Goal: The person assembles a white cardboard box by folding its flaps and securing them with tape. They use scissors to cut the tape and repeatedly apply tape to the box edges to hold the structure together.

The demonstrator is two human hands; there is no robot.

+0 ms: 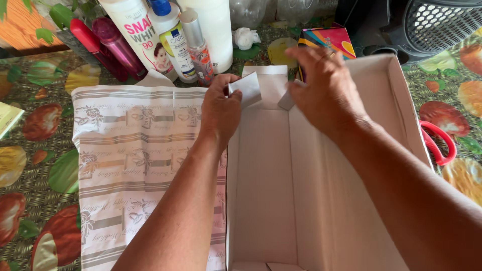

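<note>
Head view: left hand [221,108] pinches a white flap [247,88] at the box [401,100] far end, right hand [326,90] gripping beside it.

Materials and finishes as observed.
The box [301,190] is seen to be matt white cardboard, smooth inside, its flap [247,88] pinched by the left hand [221,108]. The wrap [135,165] is smooth printed paper with a faint sheen. The bottles [173,40] are glossy plastic. The tablecloth [35,165] appears as glossy printed plastic. The basket [442,25] is dark matt plastic.
</note>
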